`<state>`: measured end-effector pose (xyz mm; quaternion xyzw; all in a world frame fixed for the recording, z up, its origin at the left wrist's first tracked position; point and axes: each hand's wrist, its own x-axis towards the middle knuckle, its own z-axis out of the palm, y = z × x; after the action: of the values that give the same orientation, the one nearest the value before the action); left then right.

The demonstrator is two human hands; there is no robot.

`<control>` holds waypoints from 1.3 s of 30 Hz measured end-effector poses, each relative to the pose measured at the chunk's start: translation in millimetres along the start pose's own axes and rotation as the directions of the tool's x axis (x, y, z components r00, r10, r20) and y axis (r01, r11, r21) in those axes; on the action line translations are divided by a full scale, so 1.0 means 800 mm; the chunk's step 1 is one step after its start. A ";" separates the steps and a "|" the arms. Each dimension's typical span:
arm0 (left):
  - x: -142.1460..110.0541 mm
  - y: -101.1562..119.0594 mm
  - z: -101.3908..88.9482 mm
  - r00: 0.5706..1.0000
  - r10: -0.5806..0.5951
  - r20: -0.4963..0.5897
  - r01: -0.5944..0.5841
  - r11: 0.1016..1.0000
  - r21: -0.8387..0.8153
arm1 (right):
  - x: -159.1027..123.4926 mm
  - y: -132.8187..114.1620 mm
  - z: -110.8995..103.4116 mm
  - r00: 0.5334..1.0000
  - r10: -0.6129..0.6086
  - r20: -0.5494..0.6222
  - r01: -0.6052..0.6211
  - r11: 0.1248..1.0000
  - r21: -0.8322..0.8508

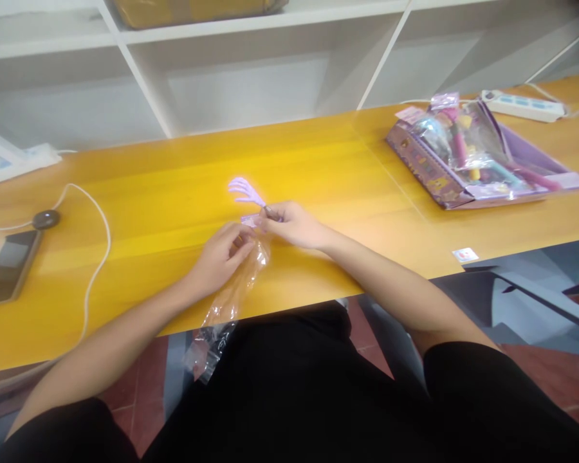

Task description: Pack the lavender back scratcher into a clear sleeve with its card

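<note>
In the middle of the head view, my right hand (295, 225) is closed around a small back scratcher with a purple hand-shaped head (247, 191). Its curved fingers point to the left, and most of its handle is hidden in my grip. Just left of it, my left hand (220, 256) has its fingers bent and pinched at the upper end of a clear plastic bag (234, 289). A small purple label (249, 220) shows between the two hands. The crumpled bag hangs down past the table's front edge towards my lap.
On the yellow table (174, 186), an open purple display box (429, 170) holds several wrapped toy-like items. Behind it lies a power strip (523, 106); another power strip (17, 161) is at left. A phone (9, 267), a white cable (107, 238) and a small sticker (464, 254) lie nearby.
</note>
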<state>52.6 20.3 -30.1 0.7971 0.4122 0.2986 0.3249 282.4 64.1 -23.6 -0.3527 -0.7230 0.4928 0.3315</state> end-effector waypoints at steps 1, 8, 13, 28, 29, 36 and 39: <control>0.001 -0.002 -0.001 1.000 -0.009 -0.002 0.009 1.000 -0.005 | 0.000 0.000 0.000 1.000 0.000 0.008 0.000 1.000 -0.005; 0.000 -0.005 -0.005 0.998 0.055 -0.005 -0.055 0.998 0.033 | -0.004 -0.009 -0.017 0.999 -0.030 0.011 0.032 0.978 -0.206; 0.000 -0.011 -0.006 0.993 0.107 0.050 -0.108 0.994 0.023 | -0.004 -0.011 -0.035 0.993 0.002 0.115 0.041 0.928 -0.370; 0.011 -0.023 -0.017 0.979 0.003 0.204 0.033 0.984 -0.177 | -0.017 -0.029 -0.079 0.902 0.255 0.348 -0.071 0.883 -0.463; 0.011 -0.023 -0.017 0.979 0.005 0.206 0.035 0.981 -0.188 | -0.018 -0.029 -0.081 0.901 0.269 0.339 -0.087 0.880 -0.468; 0.012 -0.017 -0.019 0.976 0.067 0.207 -0.019 0.973 -0.228 | -0.015 -0.019 -0.092 0.885 0.370 0.282 -0.186 0.837 -0.514; 0.012 -0.016 -0.019 0.975 0.056 0.215 -0.004 0.973 -0.233 | -0.014 -0.017 -0.092 0.877 0.385 0.288 -0.182 0.819 -0.544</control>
<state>40.2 38.4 -28.6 0.7882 0.3240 0.2591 0.4545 347.0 86.5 9.3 -0.4283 -0.8142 0.3921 0.0012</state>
